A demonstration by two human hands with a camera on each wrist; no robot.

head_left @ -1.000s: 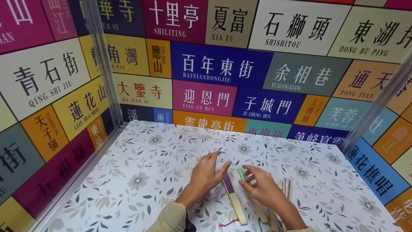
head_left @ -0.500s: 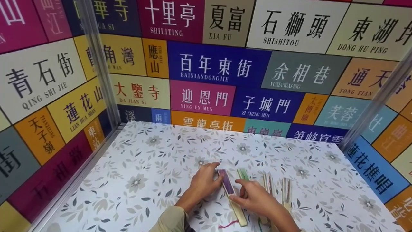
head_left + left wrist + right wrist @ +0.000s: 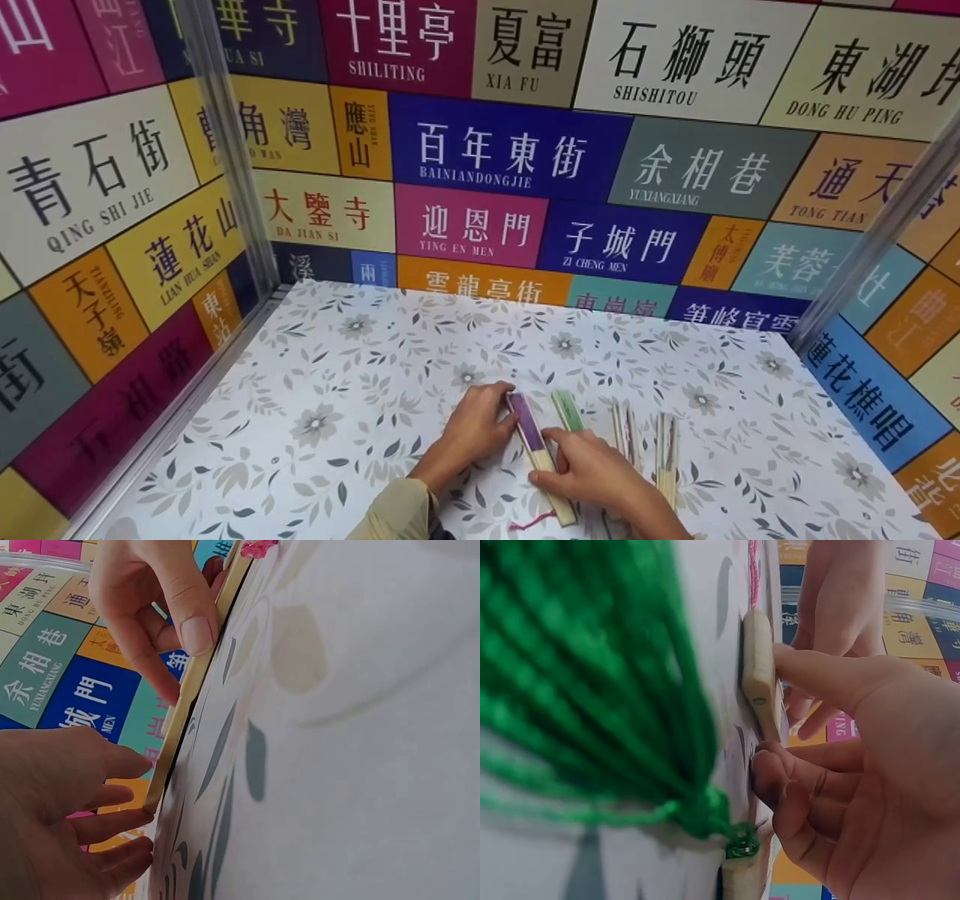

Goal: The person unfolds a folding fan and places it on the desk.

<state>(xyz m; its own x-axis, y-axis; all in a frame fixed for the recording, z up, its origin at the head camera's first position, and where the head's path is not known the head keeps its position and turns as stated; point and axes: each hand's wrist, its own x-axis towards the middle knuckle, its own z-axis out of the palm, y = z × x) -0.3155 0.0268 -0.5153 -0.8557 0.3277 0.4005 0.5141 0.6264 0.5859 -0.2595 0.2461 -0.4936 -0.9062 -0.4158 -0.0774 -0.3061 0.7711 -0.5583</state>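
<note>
Low in the centre of the head view, purple folded fan (image 3: 531,435) on the floral tabletop (image 3: 315,367), slanting from upper left to lower right between left hand (image 3: 469,430) and right hand (image 3: 592,469). Purple on the upper half, pale slats below. By the fan's upper end, left thumb and fingertips close against its left edge and tip; fingers extended and slightly spread, with gaps between them at the lower left of the left wrist view. Impossible to tell any firm left-hand pinch from these views. Farther down, around the middle of the fan, right thumb and index finger pinching across its width; remaining right fingers curled, low and right of centre in the right wrist view. From the fan's lower end, pink cord (image 3: 536,520) trailing leftward at the bottom of the head view, and in sight at the top edge of both wrist views.

Just right of the purple one, green folded fan (image 3: 568,411), partly hidden behind the right hand. Farther right, side by side, slim slatted bundle (image 3: 624,429) and thicker slatted bundle (image 3: 666,454). Filling the left of the right wrist view, blurred and large, green tassel (image 3: 592,690), tied to pale wooden end (image 3: 740,881) at bottom centre. At the bottom of the head view, left of centre, beige sleeve (image 3: 397,511). Across the upper half, multicoloured wall panels (image 3: 510,154) with large lettering.
</note>
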